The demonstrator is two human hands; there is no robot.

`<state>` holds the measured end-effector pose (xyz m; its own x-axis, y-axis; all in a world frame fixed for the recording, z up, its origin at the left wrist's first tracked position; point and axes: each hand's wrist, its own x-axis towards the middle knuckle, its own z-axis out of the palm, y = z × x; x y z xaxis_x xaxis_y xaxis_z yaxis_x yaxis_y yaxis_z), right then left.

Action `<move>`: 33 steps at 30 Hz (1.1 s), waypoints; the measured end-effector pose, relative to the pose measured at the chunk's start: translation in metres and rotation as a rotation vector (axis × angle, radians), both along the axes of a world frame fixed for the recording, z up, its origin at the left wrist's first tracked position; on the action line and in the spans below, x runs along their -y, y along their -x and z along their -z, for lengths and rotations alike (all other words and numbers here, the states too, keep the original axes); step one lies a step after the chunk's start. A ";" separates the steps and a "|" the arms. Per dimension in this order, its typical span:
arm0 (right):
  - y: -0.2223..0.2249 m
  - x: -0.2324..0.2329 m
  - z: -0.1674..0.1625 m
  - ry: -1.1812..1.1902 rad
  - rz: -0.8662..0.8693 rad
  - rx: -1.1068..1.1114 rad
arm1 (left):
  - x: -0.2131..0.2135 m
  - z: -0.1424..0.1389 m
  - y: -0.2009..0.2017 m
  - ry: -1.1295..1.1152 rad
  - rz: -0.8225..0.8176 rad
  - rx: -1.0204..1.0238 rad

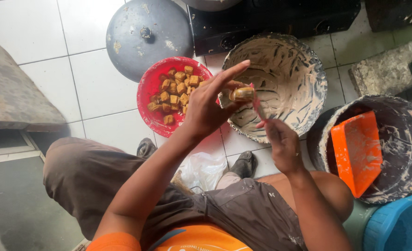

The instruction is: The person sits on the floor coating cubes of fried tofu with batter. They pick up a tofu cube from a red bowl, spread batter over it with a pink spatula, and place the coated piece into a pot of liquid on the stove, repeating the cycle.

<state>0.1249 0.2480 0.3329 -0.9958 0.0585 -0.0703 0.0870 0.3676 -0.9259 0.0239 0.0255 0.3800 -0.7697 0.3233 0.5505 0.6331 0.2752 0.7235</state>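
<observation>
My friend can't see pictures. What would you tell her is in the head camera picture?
A seated person's left hand holds a golden-brown fried cube while the right hand works a pink spoon against it, over a batter-smeared round bowl. A red plastic bowl of fried cubes sits to the left on the white tiled floor; an orange scoop lies in a dark bucket.

White tiled floor (pixel 52 69), daylight, grey doormat (pixel 10 93)
</observation>
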 end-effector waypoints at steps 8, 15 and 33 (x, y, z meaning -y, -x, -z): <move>0.010 -0.015 0.026 0.417 0.140 0.221 | -0.025 0.135 -0.010 -0.723 -0.027 0.847; 0.017 -0.027 0.017 0.583 0.245 0.204 | -0.033 0.217 0.075 -0.985 -0.324 0.966; 0.065 -0.073 0.113 0.265 0.289 0.355 | 0.078 0.336 0.034 0.013 -0.700 1.021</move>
